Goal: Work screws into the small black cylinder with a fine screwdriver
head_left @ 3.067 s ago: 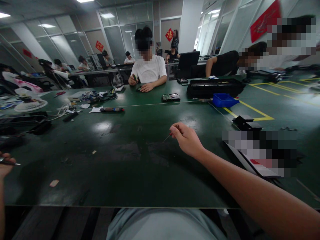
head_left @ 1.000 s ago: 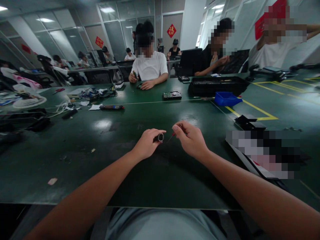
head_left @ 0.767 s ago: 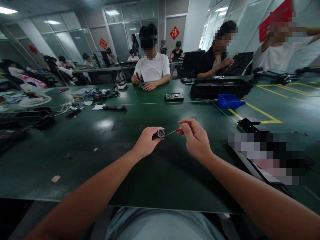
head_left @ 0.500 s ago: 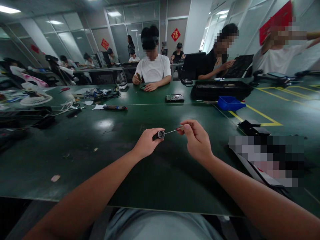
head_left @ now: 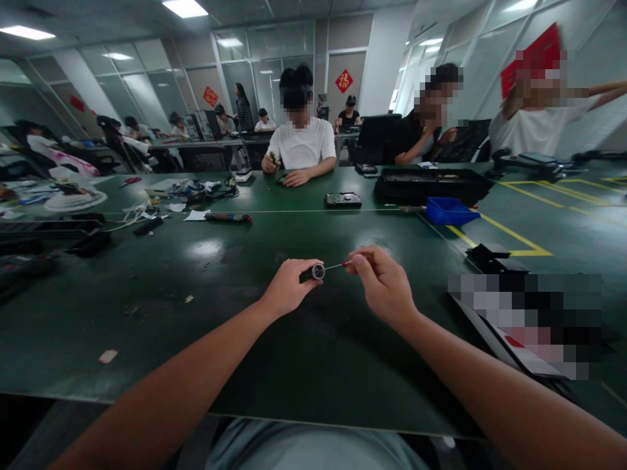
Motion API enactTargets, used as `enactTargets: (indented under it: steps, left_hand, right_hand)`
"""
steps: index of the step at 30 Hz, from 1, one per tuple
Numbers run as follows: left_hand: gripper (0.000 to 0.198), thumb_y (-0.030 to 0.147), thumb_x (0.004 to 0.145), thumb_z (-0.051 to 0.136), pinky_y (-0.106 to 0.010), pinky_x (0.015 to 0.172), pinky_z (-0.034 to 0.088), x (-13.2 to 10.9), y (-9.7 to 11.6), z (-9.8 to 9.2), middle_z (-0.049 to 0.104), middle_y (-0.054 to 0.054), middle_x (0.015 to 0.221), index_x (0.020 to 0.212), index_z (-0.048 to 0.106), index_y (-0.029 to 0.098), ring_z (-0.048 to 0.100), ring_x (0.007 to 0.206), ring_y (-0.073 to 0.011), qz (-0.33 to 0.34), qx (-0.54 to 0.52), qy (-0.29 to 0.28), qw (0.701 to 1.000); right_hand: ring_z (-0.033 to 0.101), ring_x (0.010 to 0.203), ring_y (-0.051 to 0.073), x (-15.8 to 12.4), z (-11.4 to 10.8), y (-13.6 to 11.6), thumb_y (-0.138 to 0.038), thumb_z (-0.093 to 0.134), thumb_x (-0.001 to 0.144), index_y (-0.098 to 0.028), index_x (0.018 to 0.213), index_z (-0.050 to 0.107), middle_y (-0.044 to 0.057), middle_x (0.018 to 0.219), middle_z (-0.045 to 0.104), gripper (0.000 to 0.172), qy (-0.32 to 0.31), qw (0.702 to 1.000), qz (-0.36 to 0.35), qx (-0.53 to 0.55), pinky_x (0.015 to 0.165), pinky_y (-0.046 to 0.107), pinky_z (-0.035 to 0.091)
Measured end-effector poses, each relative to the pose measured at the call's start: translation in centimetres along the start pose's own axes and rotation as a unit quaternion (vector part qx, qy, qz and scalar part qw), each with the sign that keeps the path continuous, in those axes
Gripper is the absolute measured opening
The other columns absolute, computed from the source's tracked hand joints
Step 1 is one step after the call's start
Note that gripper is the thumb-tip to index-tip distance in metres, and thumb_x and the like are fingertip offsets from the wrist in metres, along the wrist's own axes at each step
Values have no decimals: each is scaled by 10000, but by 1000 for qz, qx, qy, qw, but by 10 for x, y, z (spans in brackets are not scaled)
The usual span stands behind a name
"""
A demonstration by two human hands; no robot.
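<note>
My left hand [head_left: 289, 286] is closed around a small dark cylinder [head_left: 313, 271] with a pale ring at its open end, which faces me and to the right. What the cylinder belongs to cannot be made out. In my right hand [head_left: 385, 279] is a screwdriver [head_left: 345, 264] with a red handle, mostly covered by my fingers. Its thin metal shaft points left and meets the cylinder's ringed end; whether the tip is inside or only against the rim is too small to tell. Both hands are held above the green table [head_left: 313, 365].
Ahead lie a hard drive [head_left: 343, 200], a pen-shaped dark tool [head_left: 228, 217], a black tray [head_left: 431, 185] and a blue bin [head_left: 450, 210]. Cables and parts [head_left: 196, 189] clutter the left. Papers [head_left: 514, 349] lie at right. Across the table a person in white [head_left: 302, 147] works with small parts.
The view has tilted up a little, so the scene sits lower. My hands keep their grips, with the right hand turned slightly around the screwdriver. A seated person at right has raised a hand toward their head.
</note>
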State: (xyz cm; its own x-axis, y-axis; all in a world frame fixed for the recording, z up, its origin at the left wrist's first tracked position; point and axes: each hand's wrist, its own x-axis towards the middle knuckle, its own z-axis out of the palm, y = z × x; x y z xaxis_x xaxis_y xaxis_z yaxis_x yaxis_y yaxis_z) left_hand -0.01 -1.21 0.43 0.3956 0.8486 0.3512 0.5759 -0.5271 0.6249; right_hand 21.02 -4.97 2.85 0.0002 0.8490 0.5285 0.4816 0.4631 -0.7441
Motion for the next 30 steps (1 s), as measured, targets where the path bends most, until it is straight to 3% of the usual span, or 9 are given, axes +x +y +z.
enactTargets:
  steps: [6,20,26,30]
  left_hand:
    - [357,270,850,734,-457,1010,439,0,-4,0,701,-57,1190,1203,683,263,618,1125,-272,0,0,-3,1000]
    - [343,251,861,719,-413,986,458,1,-4,0,712,-33,1154,1200,670,252,634,1069,-241,4,5,0,1000]
    - [311,294,879,704,-405,968,452,1,-5,0,708,-20,1156,1186,667,258,627,1058,-234,16,8,-2,1000]
    - [344,292,873,713,-406,965,453,0,-6,1,705,-30,1156,1211,659,256,624,1059,-236,15,17,2,1000]
  right_hand:
    - [502,492,128,3,-4,-1,-475,644,876,-222,637,565,-25,552,577,357,23,996,-10,-90,515,271,363]
    - [620,619,146,-1,-3,0,-404,642,898,-211,800,648,5,714,688,217,1,995,-70,-77,593,266,438]
    - [515,479,115,0,-5,-3,-449,669,868,-208,676,589,-28,572,590,318,3,993,-73,-93,503,258,374]
    - [553,518,129,0,-6,-3,-436,660,881,-209,727,616,-15,614,626,277,2,993,-71,-93,534,267,404]
